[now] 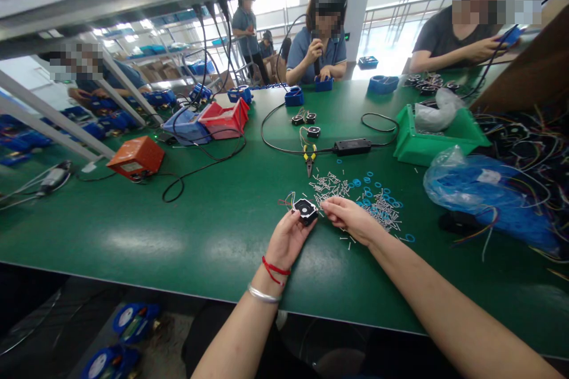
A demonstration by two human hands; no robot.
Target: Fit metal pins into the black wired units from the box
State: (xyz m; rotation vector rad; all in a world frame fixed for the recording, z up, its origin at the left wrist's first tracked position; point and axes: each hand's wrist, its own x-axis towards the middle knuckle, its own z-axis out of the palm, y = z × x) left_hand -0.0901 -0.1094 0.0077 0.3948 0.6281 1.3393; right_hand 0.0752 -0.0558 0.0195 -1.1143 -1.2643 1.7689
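A small, squarish black box (306, 212) with a pale-edged top and a light round center is held over the green table (213, 207), inward from the near edge, its top face up and slightly tilted. Thin wires (288, 200), red and pale, curl loose from the side toward the table's left. Silver screws (331, 185), slim and short, lie scattered at all angles, thickly heaped in places, between the table's near and far edges.

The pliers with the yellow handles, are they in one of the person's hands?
No, the pliers lie on the green table, apart from both the left hand and the right hand.
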